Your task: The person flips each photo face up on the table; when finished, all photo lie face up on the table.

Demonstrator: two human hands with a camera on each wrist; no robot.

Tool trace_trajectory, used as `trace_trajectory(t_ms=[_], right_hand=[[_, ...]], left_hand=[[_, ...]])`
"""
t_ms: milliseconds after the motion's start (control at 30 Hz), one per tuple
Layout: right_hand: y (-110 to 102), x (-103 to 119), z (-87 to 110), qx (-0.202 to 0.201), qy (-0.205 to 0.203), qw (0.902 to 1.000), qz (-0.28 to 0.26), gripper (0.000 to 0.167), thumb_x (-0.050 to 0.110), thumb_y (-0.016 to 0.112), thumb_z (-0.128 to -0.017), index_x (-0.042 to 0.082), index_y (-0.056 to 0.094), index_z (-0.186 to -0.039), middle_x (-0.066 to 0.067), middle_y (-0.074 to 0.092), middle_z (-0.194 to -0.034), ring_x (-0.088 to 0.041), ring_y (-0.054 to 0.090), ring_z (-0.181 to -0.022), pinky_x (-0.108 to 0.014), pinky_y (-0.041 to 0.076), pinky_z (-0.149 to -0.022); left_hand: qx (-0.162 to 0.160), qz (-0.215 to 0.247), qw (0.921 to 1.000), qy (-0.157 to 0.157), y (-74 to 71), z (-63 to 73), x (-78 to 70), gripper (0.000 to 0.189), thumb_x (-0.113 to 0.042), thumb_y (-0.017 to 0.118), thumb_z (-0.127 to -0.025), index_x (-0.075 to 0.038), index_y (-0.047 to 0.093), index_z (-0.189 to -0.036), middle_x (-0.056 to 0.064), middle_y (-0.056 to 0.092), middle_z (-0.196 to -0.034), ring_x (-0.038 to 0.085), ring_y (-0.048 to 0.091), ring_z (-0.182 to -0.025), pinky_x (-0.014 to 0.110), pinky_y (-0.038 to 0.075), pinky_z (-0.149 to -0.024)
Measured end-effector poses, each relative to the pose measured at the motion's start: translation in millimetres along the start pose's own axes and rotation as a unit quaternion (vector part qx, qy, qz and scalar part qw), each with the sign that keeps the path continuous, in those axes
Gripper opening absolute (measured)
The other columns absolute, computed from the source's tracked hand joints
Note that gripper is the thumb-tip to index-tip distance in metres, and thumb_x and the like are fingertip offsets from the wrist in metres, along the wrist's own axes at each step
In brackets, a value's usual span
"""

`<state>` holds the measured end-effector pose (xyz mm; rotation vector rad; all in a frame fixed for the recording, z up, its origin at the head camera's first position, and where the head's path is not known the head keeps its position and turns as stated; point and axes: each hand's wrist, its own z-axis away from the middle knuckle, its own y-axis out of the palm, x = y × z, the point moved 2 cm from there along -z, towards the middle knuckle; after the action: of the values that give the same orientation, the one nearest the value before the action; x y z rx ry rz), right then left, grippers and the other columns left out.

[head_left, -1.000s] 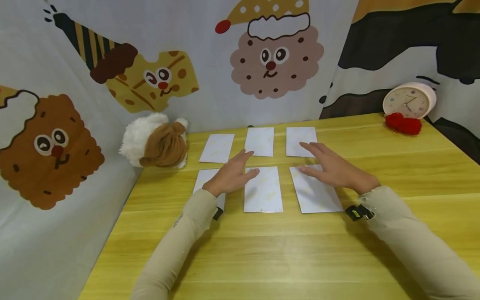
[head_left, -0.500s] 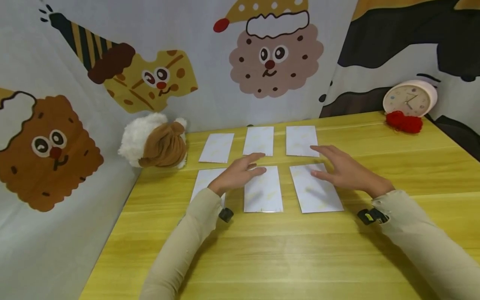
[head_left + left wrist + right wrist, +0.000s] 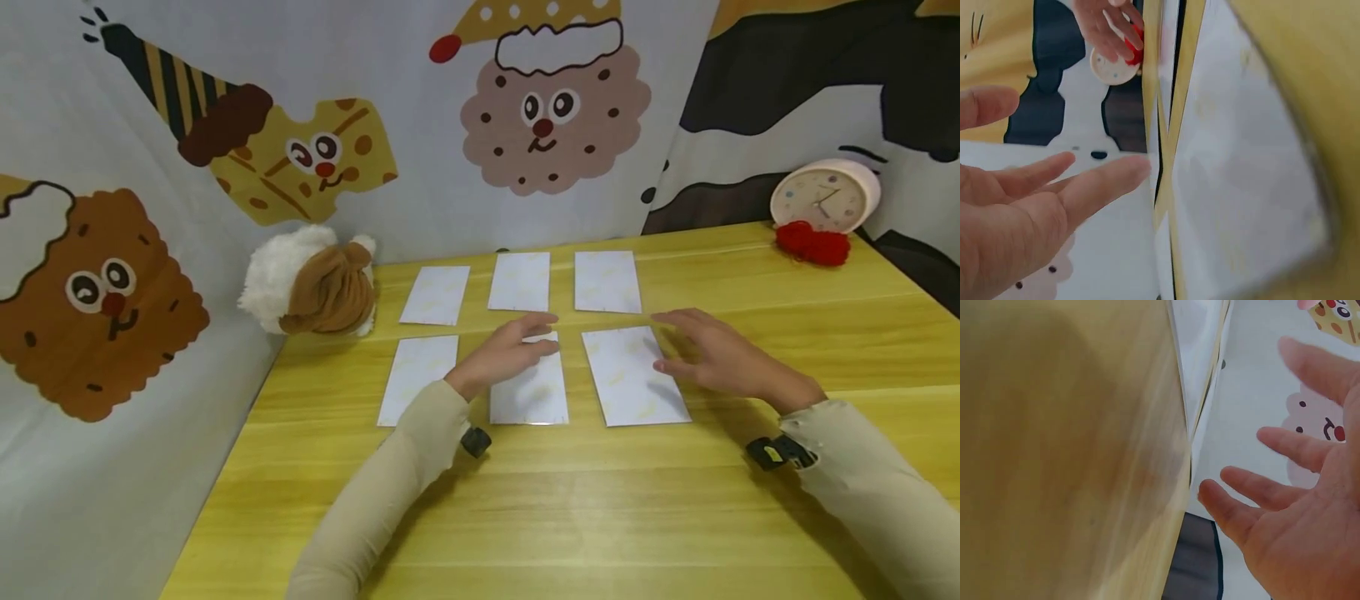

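The left grip (image 3: pixel 504 357) angles inward, relaxed, left fingers (image 3: pixel 1107 181) extended and left thumb (image 3: pixel 540 350) set apart; the sleeved left forearm (image 3: pixel 382 492) slants back behind it. Well to its right, the right grip (image 3: pixel 712 354) also angles inward, right fingers (image 3: pixel 1260 487) spread, right thumb (image 3: pixel 677 369) apart, the sleeved right forearm (image 3: pixel 862 483) slanting back behind.

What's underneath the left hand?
Beneath the left hand, part of a white card shows, the near row's middle one. Its far left corner is covered, so anything there cannot be seen.

six white cards (image 3: pixel 628 379) lie flat in two rows
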<state>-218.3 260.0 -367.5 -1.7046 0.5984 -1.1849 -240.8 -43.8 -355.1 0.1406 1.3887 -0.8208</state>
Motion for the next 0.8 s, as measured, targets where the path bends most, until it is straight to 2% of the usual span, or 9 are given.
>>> trace_trajectory(t_ms=[200,433,633,800], right_hand=[[2.2,-1.5,6.8,0.002,0.017,0.9993,-0.033,0.064,0.024,0.077,-0.089,-0.006,0.053,-0.14,-0.031,0.055,-0.139,-0.046,0.057,-0.122,-0.063,0.048,-0.1],[2.3,0.1,14.4,0.006,0.074,0.9949,-0.068,0.069,0.027,0.078,-0.088,-0.008,0.049,-0.141,-0.033,0.063,-0.124,-0.044,0.069,-0.103,-0.053,0.059,-0.083],[2.6,3.9,17.7,0.009,0.102,0.9918,-0.076,0.072,0.03,0.079,-0.087,-0.006,0.049,-0.142,-0.026,0.071,-0.113,-0.036,0.072,-0.098,-0.047,0.06,-0.08],[1.2,6.3,18.2,0.011,0.114,0.9887,-0.096,0.072,0.031,0.078,-0.088,-0.004,0.048,-0.142,-0.026,0.07,-0.115,-0.036,0.071,-0.1,-0.046,0.06,-0.08]], left_hand=[[0.023,0.047,0.9986,-0.004,16.9,-7.1,-3.4,0.054,-0.027,0.055,-0.103,-0.017,0.04,-0.154,0.012,0.052,-0.149,0.029,0.055,-0.135,0.041,0.046,-0.113],[0.059,0.058,0.9963,-0.023,34.7,-11.3,-5.0,0.058,-0.027,0.056,-0.102,-0.011,0.038,-0.154,0.014,0.059,-0.141,0.028,0.058,-0.131,0.038,0.047,-0.112],[0.049,0.05,0.9968,-0.04,43.6,-13.6,-7.3,0.057,-0.03,0.06,-0.099,-0.007,0.044,-0.148,0.013,0.061,-0.138,0.028,0.063,-0.123,0.037,0.051,-0.107],[0.036,0.044,0.9972,-0.05,47.3,-15.6,-10.7,0.056,-0.031,0.059,-0.098,-0.006,0.047,-0.146,0.013,0.062,-0.135,0.028,0.065,-0.119,0.037,0.053,-0.105]])
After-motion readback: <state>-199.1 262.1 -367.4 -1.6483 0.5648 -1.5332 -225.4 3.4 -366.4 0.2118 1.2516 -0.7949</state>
